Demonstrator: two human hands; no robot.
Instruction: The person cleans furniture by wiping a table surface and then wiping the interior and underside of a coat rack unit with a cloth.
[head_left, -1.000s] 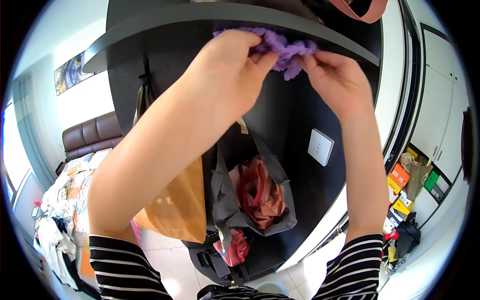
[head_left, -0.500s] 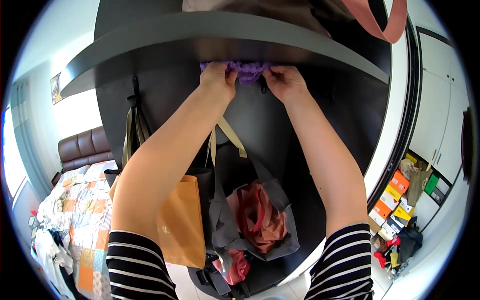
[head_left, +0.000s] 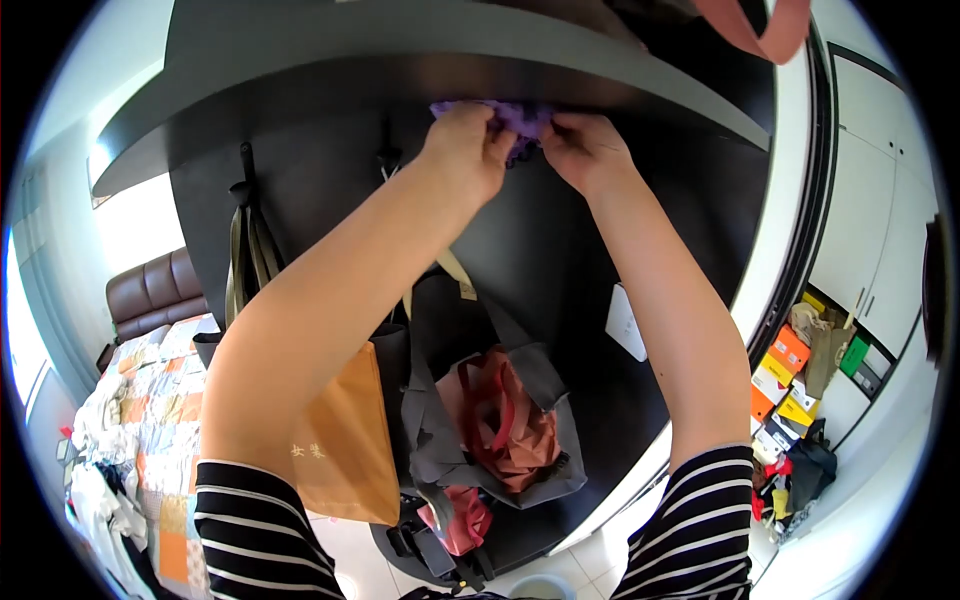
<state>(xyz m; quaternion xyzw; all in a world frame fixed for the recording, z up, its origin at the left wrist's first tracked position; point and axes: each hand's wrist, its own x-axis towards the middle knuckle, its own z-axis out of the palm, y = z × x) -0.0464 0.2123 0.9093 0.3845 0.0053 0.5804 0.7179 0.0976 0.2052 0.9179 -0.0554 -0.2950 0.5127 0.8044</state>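
Note:
Just under the edge of a dark curved shelf, a fluffy purple cloth is bunched against the dark back panel. My left hand pinches its left part, fingers closed. On its right end my right hand closes with thumb and fingertips. Part of the cloth is hidden behind my fingers. Below my hands, a grey bag with crumpled reddish material inside hangs by its straps. An orange-brown bag hangs beside it, partly behind my left forearm.
A white wall switch shows beside my right forearm. Dark straps hang from a hook at the left. A pink strap dangles at top right. A bed stands far left; shoe boxes are stacked at right.
Both hands moved down and inward under the shelf with the purple cloth, then slightly to the right. The view has shifted, and the hanging bags appear a little higher and further left than half a second ago.

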